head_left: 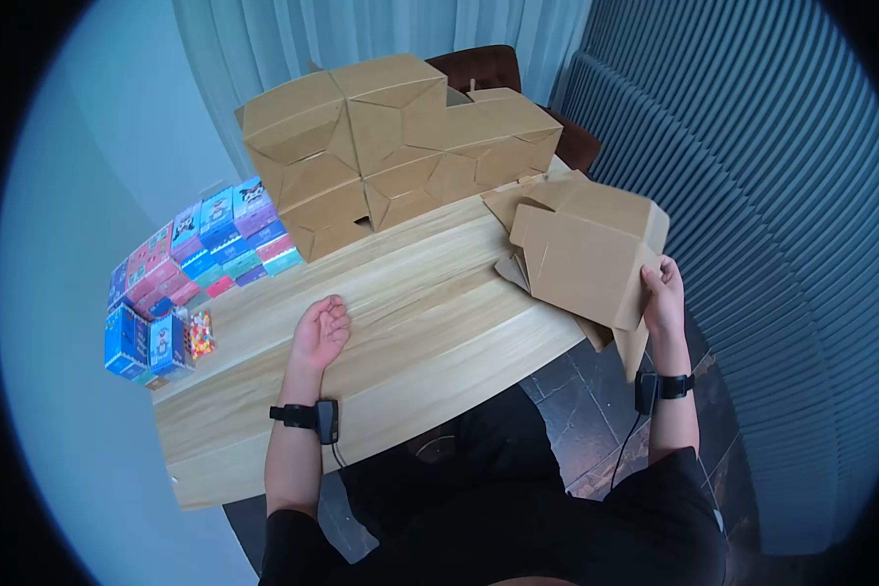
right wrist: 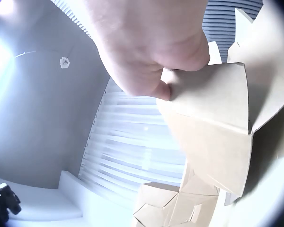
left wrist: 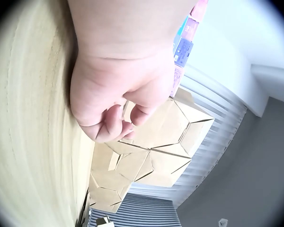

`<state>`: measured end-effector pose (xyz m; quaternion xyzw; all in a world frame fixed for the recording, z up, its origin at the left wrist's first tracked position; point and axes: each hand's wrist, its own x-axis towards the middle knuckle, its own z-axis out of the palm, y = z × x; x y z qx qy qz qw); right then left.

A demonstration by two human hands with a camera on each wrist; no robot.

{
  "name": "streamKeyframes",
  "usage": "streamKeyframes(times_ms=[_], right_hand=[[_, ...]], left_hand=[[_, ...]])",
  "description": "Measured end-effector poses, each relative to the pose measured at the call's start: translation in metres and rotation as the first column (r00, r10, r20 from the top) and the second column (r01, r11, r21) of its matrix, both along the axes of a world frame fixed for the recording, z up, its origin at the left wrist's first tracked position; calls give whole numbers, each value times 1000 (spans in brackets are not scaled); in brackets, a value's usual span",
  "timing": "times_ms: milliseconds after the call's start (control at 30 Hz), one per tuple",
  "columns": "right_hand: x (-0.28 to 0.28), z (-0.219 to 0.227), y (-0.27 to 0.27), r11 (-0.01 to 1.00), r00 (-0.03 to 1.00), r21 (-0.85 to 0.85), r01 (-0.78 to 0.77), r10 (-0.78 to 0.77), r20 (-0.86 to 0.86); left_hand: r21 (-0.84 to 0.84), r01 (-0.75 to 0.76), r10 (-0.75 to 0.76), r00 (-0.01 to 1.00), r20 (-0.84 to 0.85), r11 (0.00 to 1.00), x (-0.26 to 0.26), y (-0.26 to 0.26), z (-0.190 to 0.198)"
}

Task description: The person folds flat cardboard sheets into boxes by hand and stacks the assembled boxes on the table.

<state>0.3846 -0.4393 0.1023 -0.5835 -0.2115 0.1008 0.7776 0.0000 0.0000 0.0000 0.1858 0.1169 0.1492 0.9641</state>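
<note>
Over the wooden table edge, my right hand pinches a light, bendable flat cardboard box by its near edge; my left hand rests loosely curled, holding nothing.

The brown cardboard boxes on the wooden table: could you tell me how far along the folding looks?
Done: several folded brown cardboard boxes stand stacked at the table's far edge. In hand: the right hand grips a partly formed cardboard box, while the left hand rests idle on the wooden table. Left: flat blanks beneath it.
</note>
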Motion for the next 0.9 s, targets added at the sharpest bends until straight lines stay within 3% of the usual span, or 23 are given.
streamKeyframes(times_ms=[133, 333, 467, 533, 600, 700, 733, 800, 833, 900], right_hand=[[-49, 26, 8, 980, 984, 187, -70, 98, -146], [-99, 59, 15, 947, 960, 225, -228, 257, -109], [-127, 77, 33, 834, 862, 372, -406, 485, -148], [-149, 85, 52, 741, 733, 516, -429, 620, -280], [-137, 69, 63, 681, 660, 566, -465, 693, -291], [-153, 69, 91, 565, 468, 582, -585, 821, -328], [-154, 60, 97, 556, 453, 574, -601, 829, -328], [-146, 16, 109, 587, 566, 532, -610, 793, -227], [-142, -8, 114, 576, 551, 531, -621, 803, -228], [-137, -42, 126, 518, 496, 525, -675, 846, -196]], left_hand=[[47, -6, 6, 1000, -5, 999, 1, 1, -3], [134, -24, 31, 998, -50, 991, 1, 0, -5], [168, -37, 44, 998, -44, 985, 3, -5, -2], [203, 20, -9, 998, -57, 979, -2, -7, 1], [241, 1, 4, 1000, -22, 971, -3, -9, 0], [319, -11, -1, 999, 36, 948, -4, -21, 1], [367, -15, -11, 998, 69, 930, -4, -25, 3], [362, -36, -1, 995, 103, 931, -11, -34, 16], [356, -35, -13, 991, 132, 934, -17, -39, 19], [323, -30, 14, 999, 52, 946, -16, -26, -29]])
